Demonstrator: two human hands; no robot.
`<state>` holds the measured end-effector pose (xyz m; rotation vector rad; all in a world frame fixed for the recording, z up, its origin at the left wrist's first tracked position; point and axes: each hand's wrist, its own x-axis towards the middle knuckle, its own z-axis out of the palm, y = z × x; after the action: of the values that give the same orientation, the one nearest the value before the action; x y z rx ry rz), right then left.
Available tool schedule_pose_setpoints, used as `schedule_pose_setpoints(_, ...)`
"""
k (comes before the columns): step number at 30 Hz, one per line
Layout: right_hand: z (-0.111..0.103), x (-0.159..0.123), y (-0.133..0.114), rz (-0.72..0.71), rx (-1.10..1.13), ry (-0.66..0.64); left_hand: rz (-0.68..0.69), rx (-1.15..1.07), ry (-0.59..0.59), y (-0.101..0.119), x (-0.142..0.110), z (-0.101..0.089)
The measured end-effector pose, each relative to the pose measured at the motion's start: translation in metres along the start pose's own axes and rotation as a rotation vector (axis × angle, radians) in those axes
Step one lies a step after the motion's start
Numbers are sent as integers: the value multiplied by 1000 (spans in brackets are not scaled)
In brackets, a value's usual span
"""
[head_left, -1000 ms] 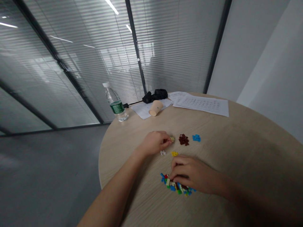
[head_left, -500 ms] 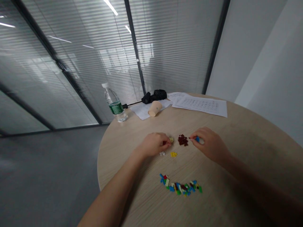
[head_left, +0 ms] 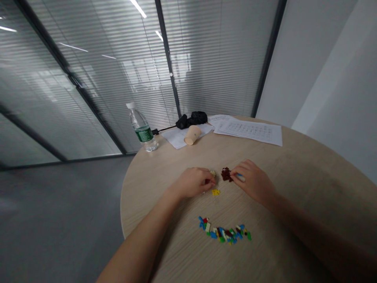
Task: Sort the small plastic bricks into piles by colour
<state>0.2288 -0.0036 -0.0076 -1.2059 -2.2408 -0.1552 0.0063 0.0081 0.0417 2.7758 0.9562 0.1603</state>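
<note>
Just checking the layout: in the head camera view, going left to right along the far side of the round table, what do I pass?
Plastic water bottle → paper cup → printed paper sheets

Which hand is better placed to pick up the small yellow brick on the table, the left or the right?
Probably the left. The left hand lies just beside the yellow brick, while the right hand is farther away and pinches a blue brick.

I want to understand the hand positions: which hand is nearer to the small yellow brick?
Left. The left hand sits just beside the small yellow brick, up and to its left, and the right hand is farther away to its right, beside the dark red pile.
</note>
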Motion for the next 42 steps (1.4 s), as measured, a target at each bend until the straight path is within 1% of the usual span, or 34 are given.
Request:
schedule_pose_setpoints(7,1,-1,0,16,-1,-20,-7,8,-1,-1,1,0)
schedule_pose_setpoints(13,1,-1,2,7,18,-15,31,-53,18,0,1,0)
schedule_pose_setpoints(21,2,-1,2,22,40,-18,1,-37,5,0,1,0)
schedule_pose_setpoints(24,2,-2,3,13,43,-18,5,-89,10,1,0,-1)
schedule_pose_setpoints(26,2,-2,2,12,45,-11,17,-168,-6,2,0,-1)
schedule_pose_setpoints(32,1,-3,0,33,36,-15,39,-407,-153,8,-2,-1)
schedule_pose_setpoints(33,1,-3,0,31,37,-20,44,-449,-195,9,-3,-1)
schedule_pose_setpoints(37,2,-3,2,7,39,-34,69,-639,-459,12,-9,-5)
schedule_pose_setpoints(38,2,-3,2,3,39,-35,75,-666,-503,12,-10,-7)
schedule_pose_setpoints(40,2,-3,2,3,40,-29,87,-676,-519,13,-12,-10)
schedule_pose_setpoints(42,1,-3,2,1,41,-25,96,-653,-480,12,-14,-13)
